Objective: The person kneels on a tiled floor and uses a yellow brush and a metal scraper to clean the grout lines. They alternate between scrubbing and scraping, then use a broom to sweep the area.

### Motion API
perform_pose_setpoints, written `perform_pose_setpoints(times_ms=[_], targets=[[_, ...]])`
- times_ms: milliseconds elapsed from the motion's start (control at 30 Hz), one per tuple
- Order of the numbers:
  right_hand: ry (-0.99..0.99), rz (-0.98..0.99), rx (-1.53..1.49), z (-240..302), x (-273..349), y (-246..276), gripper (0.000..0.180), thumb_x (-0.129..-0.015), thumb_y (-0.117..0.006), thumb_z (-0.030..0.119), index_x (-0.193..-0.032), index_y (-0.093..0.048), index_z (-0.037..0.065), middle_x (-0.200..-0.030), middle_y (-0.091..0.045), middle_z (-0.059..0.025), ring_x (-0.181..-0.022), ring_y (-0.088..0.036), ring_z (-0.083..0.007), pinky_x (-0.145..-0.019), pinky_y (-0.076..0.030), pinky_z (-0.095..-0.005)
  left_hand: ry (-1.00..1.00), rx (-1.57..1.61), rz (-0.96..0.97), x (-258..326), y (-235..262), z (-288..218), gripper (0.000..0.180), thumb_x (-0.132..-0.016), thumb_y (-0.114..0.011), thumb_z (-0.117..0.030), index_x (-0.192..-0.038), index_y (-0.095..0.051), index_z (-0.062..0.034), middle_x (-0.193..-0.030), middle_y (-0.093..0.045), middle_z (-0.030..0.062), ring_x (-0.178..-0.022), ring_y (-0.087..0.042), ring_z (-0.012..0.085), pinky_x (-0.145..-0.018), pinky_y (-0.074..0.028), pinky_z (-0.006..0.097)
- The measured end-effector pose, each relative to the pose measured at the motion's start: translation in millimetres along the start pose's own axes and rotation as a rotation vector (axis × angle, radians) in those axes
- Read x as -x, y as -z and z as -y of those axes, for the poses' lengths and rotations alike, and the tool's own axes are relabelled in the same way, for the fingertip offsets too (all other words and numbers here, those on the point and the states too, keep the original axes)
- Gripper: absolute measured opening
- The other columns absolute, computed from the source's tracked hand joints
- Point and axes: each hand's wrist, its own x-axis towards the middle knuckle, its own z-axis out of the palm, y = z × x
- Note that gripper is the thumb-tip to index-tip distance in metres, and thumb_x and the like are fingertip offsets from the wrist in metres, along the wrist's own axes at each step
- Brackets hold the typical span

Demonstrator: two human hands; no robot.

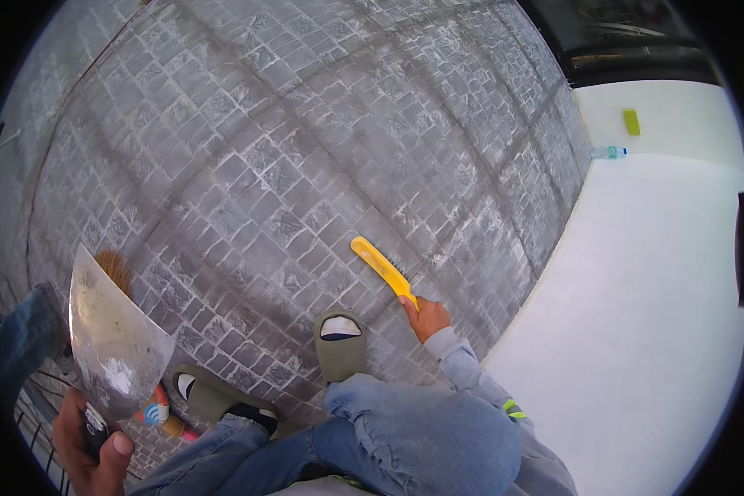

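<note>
My right hand [428,318] is closed around the handle of a yellow wire brush [380,266]. Its dark bristles face down toward the grey stone-patterned paving [248,207]. At the lower left, my left hand [78,450] grips the dark handle of a trowel [116,335]. The trowel's broad metal blade points up and away from me, with a white smear near the handle. Behind the blade a straw-coloured broom head [114,271] shows in part.
Olive slippers [341,351] are on my feet. A white surface [612,331] borders the paving at the right, with a plastic bottle [609,153] and a green block [631,122] at its far end. Another person's jeans leg [26,339] stands at the left, near a colourful wrapped object [155,412].
</note>
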Motion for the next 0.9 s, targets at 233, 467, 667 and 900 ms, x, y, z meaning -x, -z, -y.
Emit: perform_pose_setpoints(times_ms=[233, 467, 667, 900], targets=[[0.244, -0.149, -0.155, 55, -90, 4, 0.069, -0.091, -0.037, 0.065, -0.082, -0.065, 0.003, -0.073, -0.064, -0.0220, -0.072, -0.061, -0.0442, -0.067, -0.048, -0.0515, -0.044, -0.280, 0.047, 2, -12, -20, 0.066, -0.081, -0.070, -0.037, -0.125, -0.045, 0.0064, -0.107, -0.048, 0.0085, -0.096, -0.045, 0.0133, -0.084, -0.036, 0.028], [-0.094, 0.088, -0.039, -64, 39, -10, 0.065, -0.092, -0.039, 0.061, -0.083, -0.065, 0.002, -0.069, -0.062, -0.0240, -0.067, -0.061, -0.0442, -0.061, -0.048, -0.0519, -0.150, -0.055, -0.028, -4, 12, 14, 0.042, -0.090, -0.065, -0.014, -0.124, -0.050, 0.0043, -0.095, -0.054, 0.0015, -0.073, -0.044, 0.0068, -0.062, -0.036, 0.019], [0.056, -0.085, -0.147, -6, -35, -12, 0.067, -0.092, -0.040, 0.063, -0.081, -0.065, 0.002, -0.070, -0.063, -0.0240, -0.070, -0.061, -0.0453, -0.064, -0.049, -0.0524, -0.151, -0.035, 0.040, -8, 6, 6, 0.045, -0.089, -0.065, -0.014, -0.126, -0.049, 0.0059, -0.100, -0.057, 0.0069, -0.080, -0.050, 0.0095, -0.068, -0.039, 0.020], [0.186, -0.241, -0.202, 39, -86, 10, 0.070, -0.091, -0.038, 0.065, -0.082, -0.066, 0.001, -0.074, -0.064, -0.0245, -0.075, -0.061, -0.0452, -0.068, -0.048, -0.0526, -0.116, -0.459, 0.122, -5, -21, -45, 0.060, -0.085, -0.065, -0.030, -0.129, -0.045, 0.0061, -0.115, -0.051, 0.0123, -0.108, -0.046, 0.0203, -0.097, -0.031, 0.032]])
